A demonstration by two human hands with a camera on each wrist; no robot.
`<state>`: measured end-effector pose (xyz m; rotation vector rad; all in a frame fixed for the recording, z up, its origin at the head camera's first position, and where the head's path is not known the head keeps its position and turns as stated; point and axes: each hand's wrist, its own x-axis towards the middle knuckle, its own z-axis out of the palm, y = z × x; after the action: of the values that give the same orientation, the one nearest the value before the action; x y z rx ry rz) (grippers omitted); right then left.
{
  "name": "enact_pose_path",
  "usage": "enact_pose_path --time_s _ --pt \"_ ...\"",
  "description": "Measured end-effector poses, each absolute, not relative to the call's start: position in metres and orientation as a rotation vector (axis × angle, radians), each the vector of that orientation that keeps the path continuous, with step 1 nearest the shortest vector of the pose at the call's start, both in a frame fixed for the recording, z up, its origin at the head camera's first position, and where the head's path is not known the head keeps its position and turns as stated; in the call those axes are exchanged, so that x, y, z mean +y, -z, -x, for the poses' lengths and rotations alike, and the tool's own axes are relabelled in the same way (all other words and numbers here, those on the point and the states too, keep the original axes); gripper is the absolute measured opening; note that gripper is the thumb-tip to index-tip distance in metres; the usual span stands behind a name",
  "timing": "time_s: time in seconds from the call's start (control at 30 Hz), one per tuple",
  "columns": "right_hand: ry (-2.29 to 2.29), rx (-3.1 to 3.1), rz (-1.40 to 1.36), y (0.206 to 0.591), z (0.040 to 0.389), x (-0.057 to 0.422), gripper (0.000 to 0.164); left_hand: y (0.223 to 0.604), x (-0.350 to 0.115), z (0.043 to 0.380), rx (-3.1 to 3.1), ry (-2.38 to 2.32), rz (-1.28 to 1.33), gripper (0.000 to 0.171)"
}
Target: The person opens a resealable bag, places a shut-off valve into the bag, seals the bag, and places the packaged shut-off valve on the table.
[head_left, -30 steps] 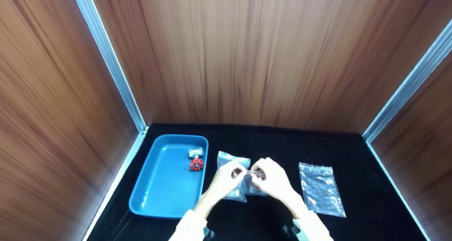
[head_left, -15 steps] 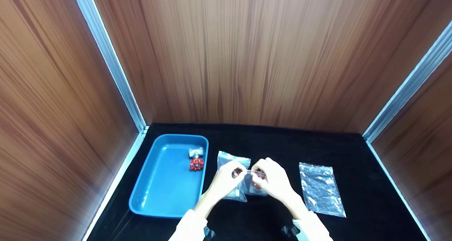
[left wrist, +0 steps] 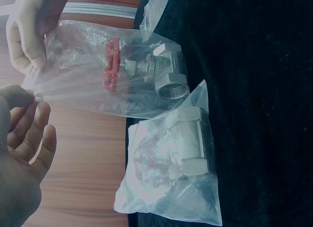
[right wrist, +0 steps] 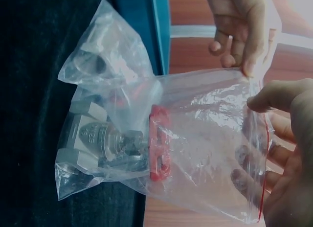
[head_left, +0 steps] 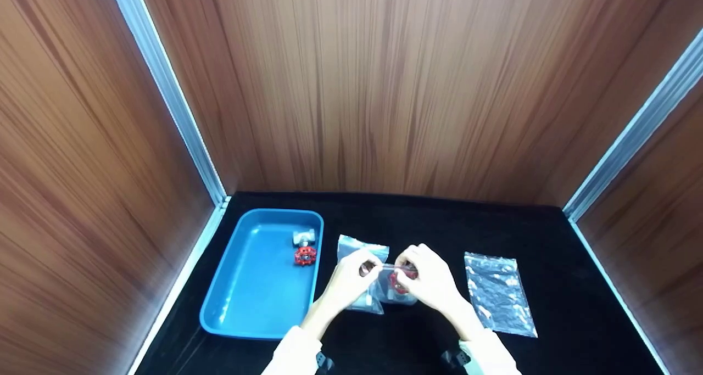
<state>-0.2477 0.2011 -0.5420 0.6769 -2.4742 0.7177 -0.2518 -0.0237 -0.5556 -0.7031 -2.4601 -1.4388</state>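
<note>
Upright between my hands stands a clear zip bag [right wrist: 205,139] holding a metal gate valve [left wrist: 168,73] with a red handwheel [right wrist: 159,141]. My left hand [head_left: 349,281] pinches one top corner of the bag between thumb and fingertip, its other fingers loosely bent. My right hand [head_left: 431,279] pinches the bag's top edge near that corner, thumb on the near side and fingers behind the clear film. A red line [right wrist: 267,173] runs along the zip edge. Beside it lies a second clear bag [left wrist: 161,173] with another metal valve body [left wrist: 190,141] inside.
To the left, a blue tray [head_left: 258,287] holds an unbagged valve [head_left: 305,247] with a red handwheel. A flat clear bag [head_left: 500,295] lies on the black cloth [head_left: 428,227] at the right. Wood-grain panels [head_left: 384,89] enclose the back and sides.
My right hand has shifted slightly to the right along the bag's top edge, and the red handwheel shows more. My left hand has stayed nearly still at the corner.
</note>
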Motion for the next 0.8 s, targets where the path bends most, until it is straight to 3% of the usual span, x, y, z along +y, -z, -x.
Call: enact_pose_path --time_s 0.8 --pt "-0.761 -2.504 -0.658 0.5428 0.2478 0.2071 0.027 0.5573 -0.0255 0.2538 -2.465 1.427 0.717 0.004"
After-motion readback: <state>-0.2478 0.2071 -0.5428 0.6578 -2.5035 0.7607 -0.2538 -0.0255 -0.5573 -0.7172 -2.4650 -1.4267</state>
